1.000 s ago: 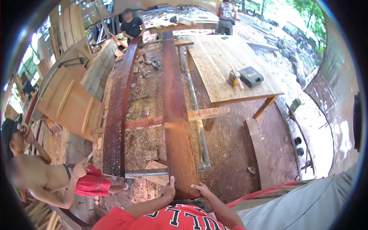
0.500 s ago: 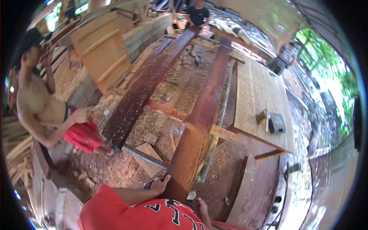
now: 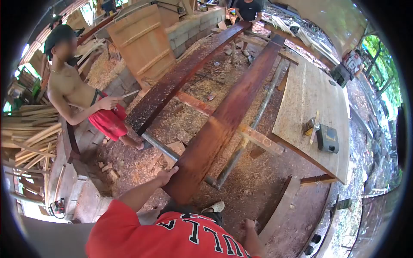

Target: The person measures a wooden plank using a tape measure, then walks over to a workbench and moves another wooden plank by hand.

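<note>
Item inspected: a reddish-brown wooden plank [image 3: 228, 114], located at the centre of the frame, lying over a wooden crosspiece [image 3: 260, 138] and a metal pipe [image 3: 160, 146]. Its long axis runs diagonally, the near end at lower centre and the far end towards the upper right; a second dark plank [image 3: 177, 84] lies to its left in a broadly similar direction. The left hand [image 3: 166, 175] is at the near end's left edge, thumb over the top face and fingers out of sight below — it appears to be pinching the edge. The right hand [image 3: 249, 224], lower right of centre, is apart from the plank with fingers seemingly curled; whether it holds anything cannot be told. Handling assessment: likely heavy and stiff, awkward by its length, and possibly slick where the surface shines. Recommended hold: both long edges near an end — thumbs above, fingers beneath.
</note>
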Available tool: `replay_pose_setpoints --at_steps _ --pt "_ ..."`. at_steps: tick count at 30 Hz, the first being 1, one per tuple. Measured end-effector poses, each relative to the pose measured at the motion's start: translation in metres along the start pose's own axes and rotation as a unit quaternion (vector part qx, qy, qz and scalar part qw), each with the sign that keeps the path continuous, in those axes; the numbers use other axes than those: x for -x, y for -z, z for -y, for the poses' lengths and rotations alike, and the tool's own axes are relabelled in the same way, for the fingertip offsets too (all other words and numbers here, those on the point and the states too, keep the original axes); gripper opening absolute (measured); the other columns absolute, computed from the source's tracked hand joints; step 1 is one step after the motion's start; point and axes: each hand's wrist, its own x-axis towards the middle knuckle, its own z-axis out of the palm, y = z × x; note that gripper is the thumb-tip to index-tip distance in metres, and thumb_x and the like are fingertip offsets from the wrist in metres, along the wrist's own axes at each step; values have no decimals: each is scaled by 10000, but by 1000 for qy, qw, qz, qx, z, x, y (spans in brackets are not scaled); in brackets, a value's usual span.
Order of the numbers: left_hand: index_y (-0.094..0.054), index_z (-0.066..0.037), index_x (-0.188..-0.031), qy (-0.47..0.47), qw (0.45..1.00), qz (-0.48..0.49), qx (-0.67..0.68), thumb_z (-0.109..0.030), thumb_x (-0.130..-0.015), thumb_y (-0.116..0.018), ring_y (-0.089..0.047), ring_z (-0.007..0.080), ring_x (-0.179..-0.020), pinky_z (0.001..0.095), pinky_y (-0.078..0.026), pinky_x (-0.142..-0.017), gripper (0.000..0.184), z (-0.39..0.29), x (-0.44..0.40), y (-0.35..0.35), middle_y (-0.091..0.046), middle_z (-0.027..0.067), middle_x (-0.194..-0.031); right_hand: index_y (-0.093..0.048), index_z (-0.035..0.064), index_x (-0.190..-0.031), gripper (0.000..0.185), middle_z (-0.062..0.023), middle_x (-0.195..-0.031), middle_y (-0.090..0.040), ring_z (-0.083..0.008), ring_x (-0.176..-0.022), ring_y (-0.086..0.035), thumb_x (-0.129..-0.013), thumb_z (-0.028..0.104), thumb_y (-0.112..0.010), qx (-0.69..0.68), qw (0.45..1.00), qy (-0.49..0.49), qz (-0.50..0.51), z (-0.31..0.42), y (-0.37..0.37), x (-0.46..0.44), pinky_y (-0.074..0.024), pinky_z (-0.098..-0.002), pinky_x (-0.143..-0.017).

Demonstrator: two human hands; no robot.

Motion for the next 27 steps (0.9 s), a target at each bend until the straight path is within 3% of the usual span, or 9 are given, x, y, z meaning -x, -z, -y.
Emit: replay_pose_setpoints --at_steps 5,11,15,20,22,24,25,26,27 --pt "-607 37 -1150 17 996 9 91 -766 -754 -458 -561 292 -1120 338 -400 -966 908 -65 66 13 -609 221 -1148 -596 -23 -1016 274 -145 -801 -627 -273 -612 -634 -854 181 -513 -38 998 29 33 1 9 -28 -499 -387 -476" --pt "-564 62 -1194 9 998 -12 62 -741 -778 -457 -526 289 -1166 328 -370 -1000 911 -43 43 5 -568 217 -1221 -585 9 -1083 282 -142 -812 -633 -285 -617 -636 -856 167 -532 -89 995 22 27 1 -22 -15 -507 -387 -481" --pt "-554 60 -1206 40 997 -3 59 -744 -780 -448 -530 277 -1165 325 -372 -997 917 -45 44 -3 -584 198 -1207 -572 13 -1101 287 -150 -824 -638 -289 -620 -638 -866 173 -536 8 999 17 44 1 -39 2 -522 -384 -503" --pt "-587 55 -1162 -38 998 -21 55 -712 -813 -440 -535 288 -1164 346 -372 -1000 854 -29 34 -36 -600 212 -1180 -568 9 -1080 288 -154 -867 -651 -292 -649 -649 -873 207 -543 18 999 10 43 15 -38 59 -534 -378 -520" --pt "-568 50 -1190 -76 993 -18 84 -690 -830 -438 -532 297 -1166 352 -369 -1003 833 -27 27 -37 -586 214 -1203 -627 21 -968 264 -146 -811 -664 -273 -668 -663 -871 250 -537 63 993 12 102 -57 -37 -60 -538 -391 -546" --pt "-517 50 -1249 -94 993 -9 69 -651 -849 -454 -506 303 -1197 346 -359 -1013 810 -21 23 -37 -541 223 -1263 -674 36 -837 308 -135 -714 -661 -261 -676 -673 -858 296 -511 414 887 202 32 -11 -32 28 -543 -394 -593" --pt "-520 58 -1236 -76 994 -23 78 -615 -868 -465 -518 301 -1172 348 -373 -989 769 -13 17 -41 -560 226 -1231 -695 81 -759 273 -119 -669 -662 -253 -678 -677 -815 292 -532 208 972 73 -78 -19 -46 13 -547 -389 -633" --pt "-514 58 -1222 -79 995 -41 53 -536 -878 -505 -524 309 -1146 356 -381 -975 686 -29 28 -40 -567 220 -1199 -690 71 -744 261 -129 -696 -668 -270 -664 -673 -781 278 -536 206 972 80 -74 12 -38 67 -549 -384 -631" --pt "-508 59 -1208 -85 994 -65 32 -457 -889 -545 -529 318 -1120 364 -388 -960 607 -47 43 -37 -574 214 -1167 -690 67 -687 284 -149 -726 -676 -277 -670 -674 -767 277 -517 283 941 158 -98 -25 -41 20 -547 -393 -640"
